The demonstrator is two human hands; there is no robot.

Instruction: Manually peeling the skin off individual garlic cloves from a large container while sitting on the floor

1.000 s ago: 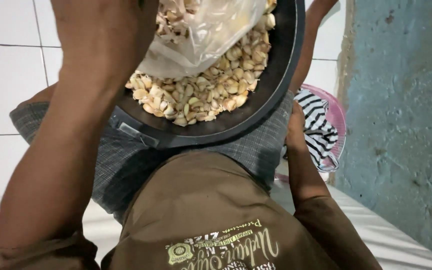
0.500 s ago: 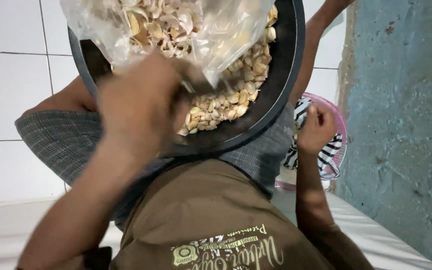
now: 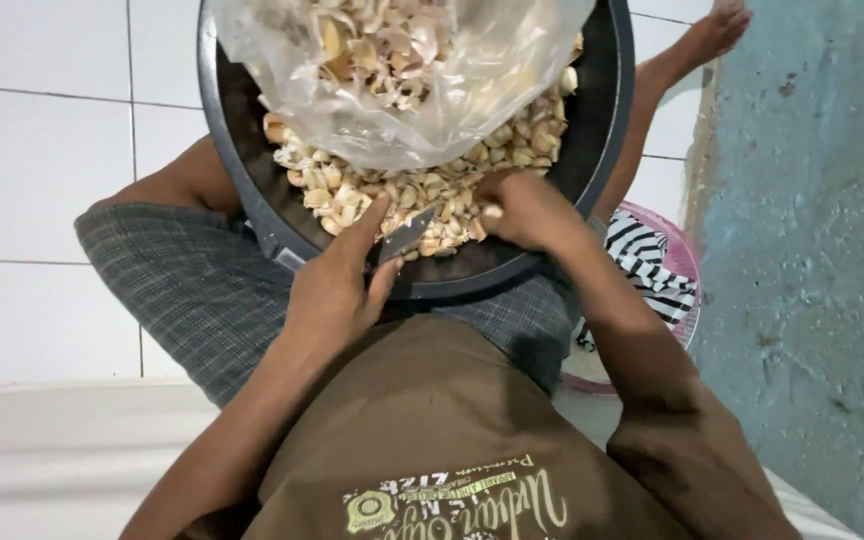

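Seated on white floor tiles [image 3: 42, 150], big dark round basin [image 3: 607, 110] resting on my lap. My left hand [image 3: 337, 290] is closed around a small knife [image 3: 407, 235], grey blade angled up and to the right, index finger stretched along its back. Blade tip lies over the heap of garlic cloves [image 3: 422, 190] at the near side of the basin. My right hand [image 3: 522, 210] is curled, fingertips pinched on one pale clove [image 3: 493, 212] (small, mostly hidden by the fingers). The two hands sit near each other but apart, knife between them, both just above the near rim.

A clear plastic bag [image 3: 432, 90] lies in the far half of the basin, on top of the cloves, holding papery skins and bits. The loose cloves fill the space between the bag and my hands.

I wear grey checked shorts [image 3: 182, 290] and a brown shirt [image 3: 432, 430]. To my right, a pink basket [image 3: 687, 270] with a black-and-white striped cloth [image 3: 647, 265] in it, beside a rough blue-grey wall [image 3: 812, 250]. My right foot [image 3: 717, 30] reaches out past the basin's far edge.
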